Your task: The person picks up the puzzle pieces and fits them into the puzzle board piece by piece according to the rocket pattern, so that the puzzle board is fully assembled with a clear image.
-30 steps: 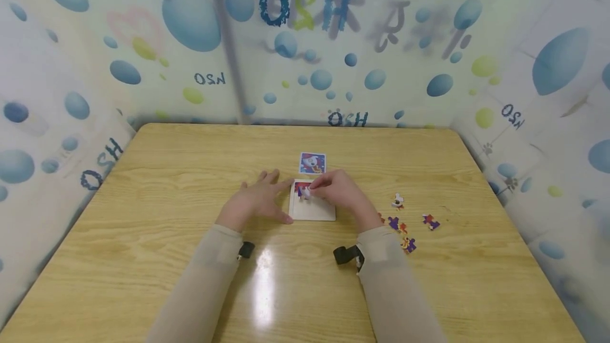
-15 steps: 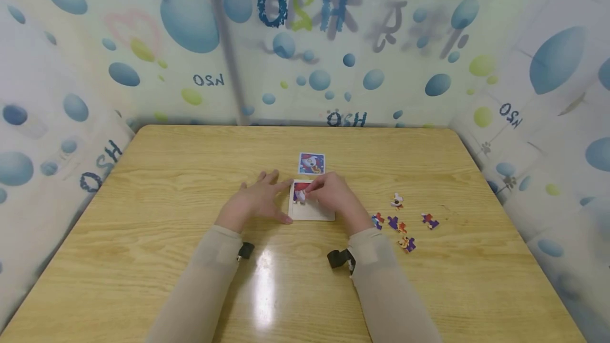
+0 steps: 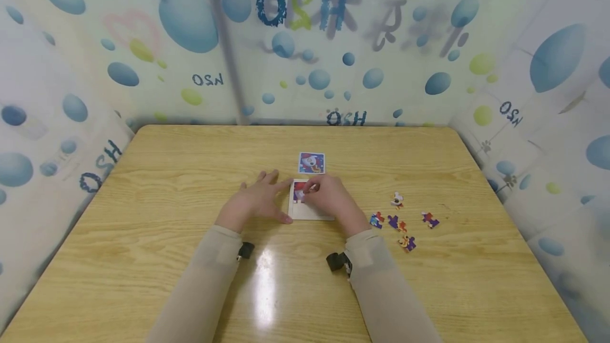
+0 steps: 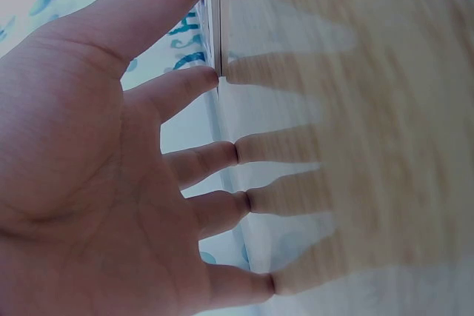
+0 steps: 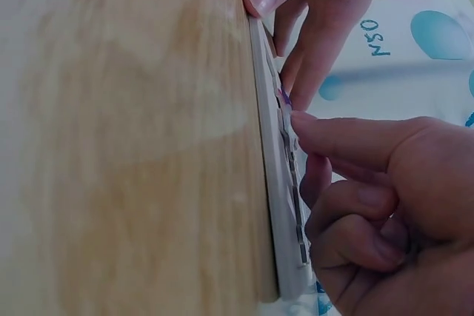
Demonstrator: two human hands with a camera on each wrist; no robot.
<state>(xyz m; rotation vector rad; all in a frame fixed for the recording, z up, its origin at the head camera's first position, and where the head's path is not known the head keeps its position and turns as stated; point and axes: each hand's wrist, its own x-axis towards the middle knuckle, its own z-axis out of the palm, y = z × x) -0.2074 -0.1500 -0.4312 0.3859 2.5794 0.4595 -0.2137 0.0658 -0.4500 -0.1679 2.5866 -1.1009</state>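
A small white-framed jigsaw board (image 3: 311, 214) lies on the table, with red and purple pieces in its upper left part. My right hand (image 3: 333, 197) is over the board, pinching a pale puzzle piece (image 5: 286, 115) between thumb and fingers, right at the surface of the laid pieces; the other fingers curl into the palm. At the board's left side my left hand (image 3: 257, 197) spreads its fingers, thumb at the lower left corner and index finger at the upper left. In the left wrist view its fingertips (image 4: 255, 283) touch the tabletop.
A square picture card (image 3: 312, 163) with a white cartoon figure lies just behind the board. Several loose pieces lie to the right, including a white one (image 3: 397, 200), a red and purple one (image 3: 430, 220) and a yellow and purple one (image 3: 407, 243). Patterned walls stand round the wooden table (image 3: 167, 173).
My right hand has brought the piece down and slightly left onto the upper left of the board, where it now sits lower and flatter. My left hand has stayed put.
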